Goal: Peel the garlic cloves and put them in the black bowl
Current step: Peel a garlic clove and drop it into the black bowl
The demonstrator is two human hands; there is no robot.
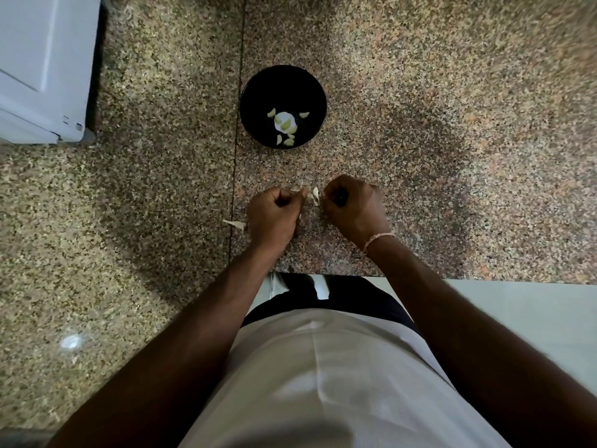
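Just short of the black bowl point(248, 92) with its peeled cloves point(286, 124), both curled hands, left hand point(274, 210) and right hand point(350, 205), pinched a garlic clove point(315, 195); peeling small strips close to the counter point(420, 124) likely worked best.

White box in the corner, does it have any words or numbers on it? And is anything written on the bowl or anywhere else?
No words or numbers can be read anywhere.
White box: two tiny marks near its lower corner, too small and blurred to read.
Black bowl: no writing shows, only garlic cloves inside.
Counter: speckled stone, no label.
Bracelet on the right wrist: no letters visible.
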